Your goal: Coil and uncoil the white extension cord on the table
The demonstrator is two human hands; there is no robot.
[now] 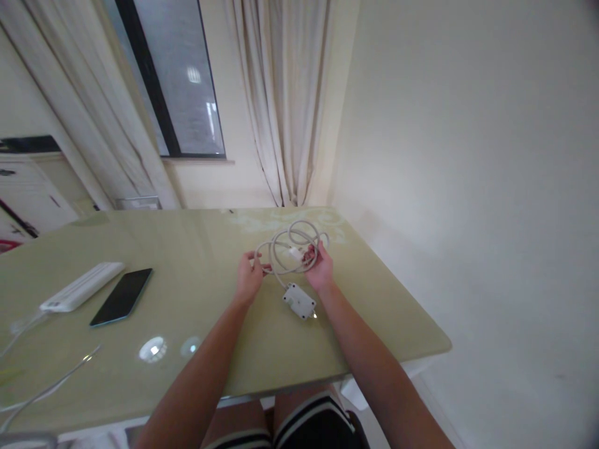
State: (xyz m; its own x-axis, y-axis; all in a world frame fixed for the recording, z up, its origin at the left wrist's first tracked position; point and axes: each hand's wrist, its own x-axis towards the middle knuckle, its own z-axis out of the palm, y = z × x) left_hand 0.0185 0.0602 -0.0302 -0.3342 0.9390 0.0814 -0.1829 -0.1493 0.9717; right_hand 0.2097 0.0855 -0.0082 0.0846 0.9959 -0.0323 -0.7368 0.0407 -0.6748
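Observation:
Loops of a whitish cable [272,249] lie between my hands over the table. My left hand [249,274] has its fingers curled round the left side of the loops. On the other side, my right hand [321,267] grips the right part of the coil, close to a white plug-like end [296,254]. From the coil the cable runs down to a small white box [300,301] with dark dots at its corners. The box sits on the table between my forearms.
A black phone [122,297] lies at the left on the pale green table [201,249], beside a long white power strip [84,287]. Another thin cable [56,383] lies at the front left. A wall [468,187] borders the right side; curtains [285,93] hang behind.

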